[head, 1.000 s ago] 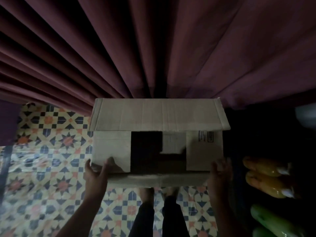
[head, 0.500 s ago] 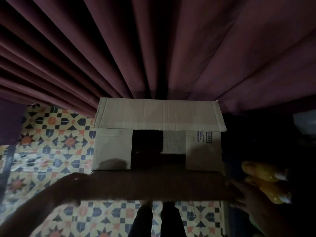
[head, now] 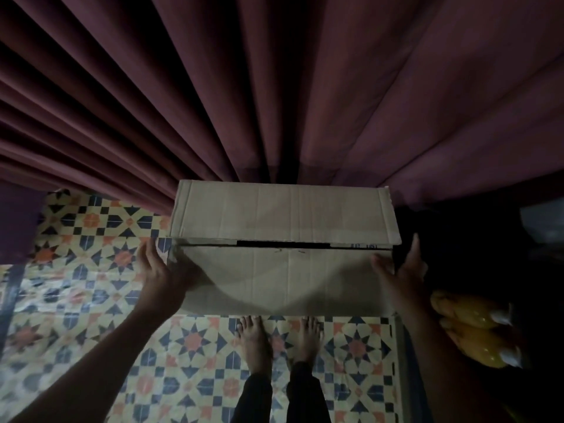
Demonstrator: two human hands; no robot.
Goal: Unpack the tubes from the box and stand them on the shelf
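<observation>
A brown cardboard box stands on the tiled floor against a curtain. Its far flap and near flap lie folded over the top, leaving a thin dark slit between them. The inside is hidden. My left hand is at the near flap's left end, thumb on the flap and straight fingers beside the box. At the right end, my right hand lies the same way. Two yellow tubes with white caps lie in the dark at the right.
A dark red pleated curtain hangs right behind the box. My bare feet stand on the patterned tiles just in front of it. A pale object shows dimly at the far right.
The near flap, hanging down a second ago, was lifted by both hands and now lies flat over the opening. The box top went from open to covered.
</observation>
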